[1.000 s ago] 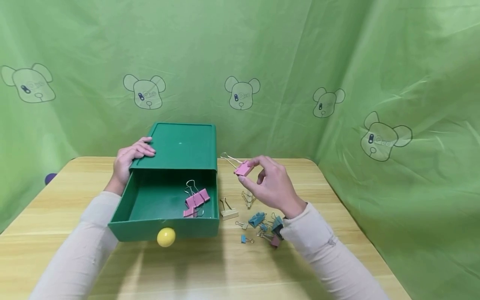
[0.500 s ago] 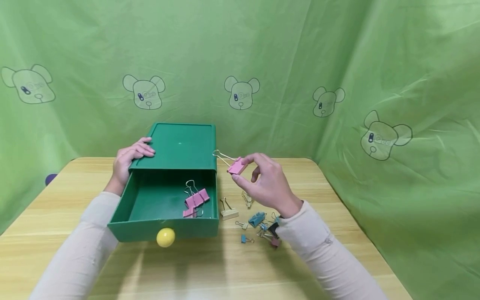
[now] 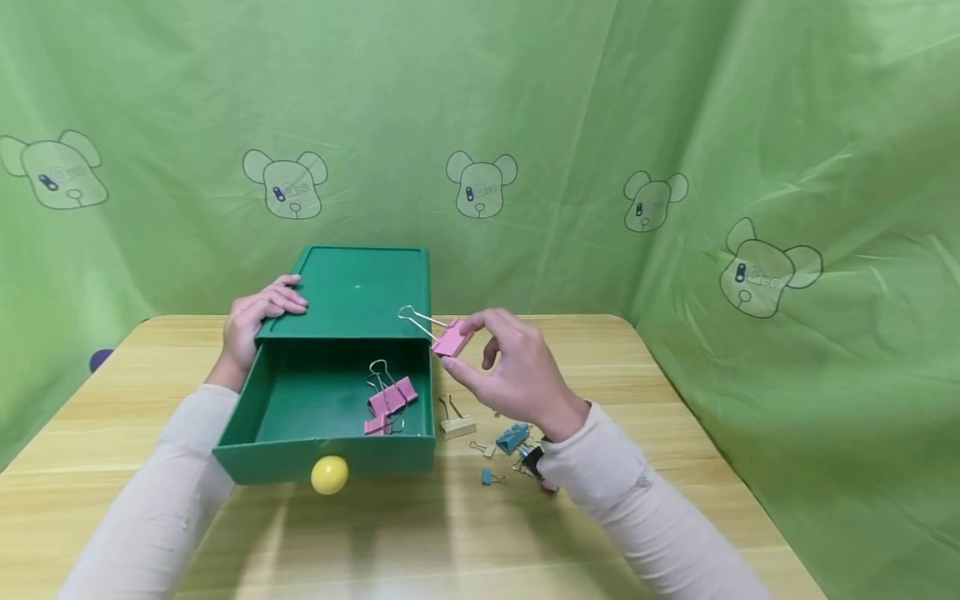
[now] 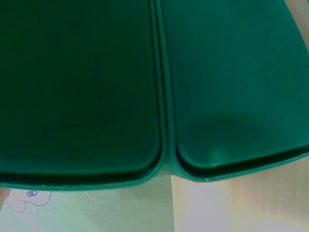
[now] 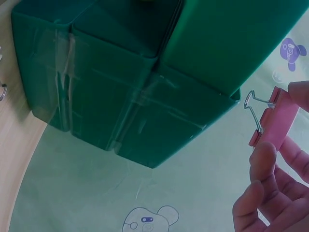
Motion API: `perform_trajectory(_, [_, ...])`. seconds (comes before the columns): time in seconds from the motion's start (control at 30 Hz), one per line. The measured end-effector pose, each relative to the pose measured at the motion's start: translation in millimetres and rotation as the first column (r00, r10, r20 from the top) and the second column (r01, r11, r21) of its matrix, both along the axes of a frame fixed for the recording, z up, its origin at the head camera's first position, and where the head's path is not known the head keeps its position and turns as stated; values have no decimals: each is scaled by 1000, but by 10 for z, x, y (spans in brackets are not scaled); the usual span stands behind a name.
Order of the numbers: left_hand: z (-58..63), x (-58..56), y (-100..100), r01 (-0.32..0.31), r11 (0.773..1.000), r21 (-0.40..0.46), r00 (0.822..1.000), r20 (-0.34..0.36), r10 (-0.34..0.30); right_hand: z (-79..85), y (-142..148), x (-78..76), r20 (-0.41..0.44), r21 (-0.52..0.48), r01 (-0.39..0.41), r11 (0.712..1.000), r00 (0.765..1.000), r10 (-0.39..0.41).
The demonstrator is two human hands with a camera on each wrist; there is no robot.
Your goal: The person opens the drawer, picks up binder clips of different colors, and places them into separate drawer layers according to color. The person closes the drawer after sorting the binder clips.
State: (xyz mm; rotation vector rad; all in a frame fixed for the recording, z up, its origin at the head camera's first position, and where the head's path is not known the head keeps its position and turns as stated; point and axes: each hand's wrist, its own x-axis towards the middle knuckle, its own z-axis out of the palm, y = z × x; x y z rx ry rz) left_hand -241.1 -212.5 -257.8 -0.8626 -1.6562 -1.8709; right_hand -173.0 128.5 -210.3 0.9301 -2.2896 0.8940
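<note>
A pink binder clip [image 3: 452,339] is pinched between thumb and index finger of my right hand [image 3: 517,371], its wire handles pointing left. It hovers by the right front corner of the green drawer cabinet [image 3: 367,287]. In the right wrist view the same pink binder clip [image 5: 277,118] shows beside the cabinet's stacked sections. My left hand [image 3: 255,321] rests on the cabinet's upper left edge, fingers extended over the top. The pulled-out top drawer [image 3: 322,458] has a yellow knob [image 3: 329,475]. Inside it lie pink binder clips [image 3: 393,397], near the right wall.
Right of the drawer, a cream binder clip [image 3: 457,427] lies on the wooden table [image 3: 615,367]. A blue clip [image 3: 513,437] and several others are clustered nearby, partly hidden by my right sleeve. Green curtains [image 3: 555,100] enclose the table's back and sides.
My right hand has carried the pink binder clip leftward, from over the table to the drawer's right edge. My left hand stays on the cabinet.
</note>
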Motion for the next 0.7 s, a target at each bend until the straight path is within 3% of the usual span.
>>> perform_trajectory(0.7, [-14,-7,-11,3,1000,-5,1000,-13,-3,-49,-190,91,23,27,-59,998,998,59])
